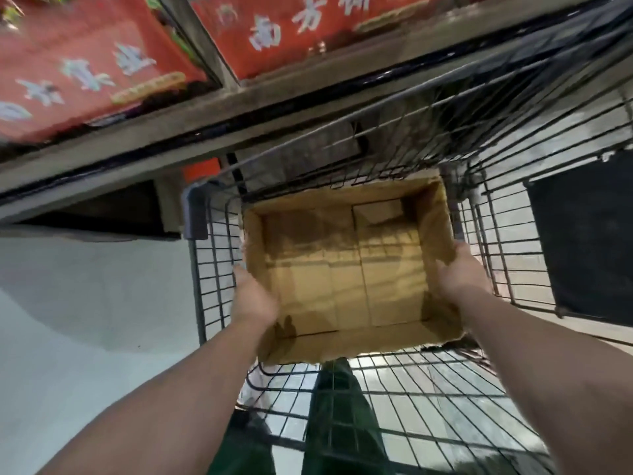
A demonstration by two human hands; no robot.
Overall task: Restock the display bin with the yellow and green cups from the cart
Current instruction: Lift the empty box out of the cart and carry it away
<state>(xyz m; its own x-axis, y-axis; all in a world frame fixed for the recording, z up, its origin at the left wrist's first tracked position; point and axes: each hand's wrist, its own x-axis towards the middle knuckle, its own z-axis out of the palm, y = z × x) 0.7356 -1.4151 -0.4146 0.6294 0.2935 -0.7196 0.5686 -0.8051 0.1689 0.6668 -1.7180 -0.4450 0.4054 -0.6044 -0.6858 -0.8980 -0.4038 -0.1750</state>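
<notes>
Wire cart [404, 399] w/ open, empty cardboard box [346, 269] inside.

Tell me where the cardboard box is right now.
In the head view the cardboard box sits in the middle of the frame, inside the wire cart, with the left hand and right hand on its two sides.

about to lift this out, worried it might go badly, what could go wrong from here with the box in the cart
1. The cardboard box has a torn, ragged near edge, so it may buckle or rip where the left hand and right hand hold its side walls.
2. It sits close to the wire cart wall, so knuckles or a box corner could catch on the mesh.
3. No cups show inside the box, so lifting it may restock nothing.
</notes>
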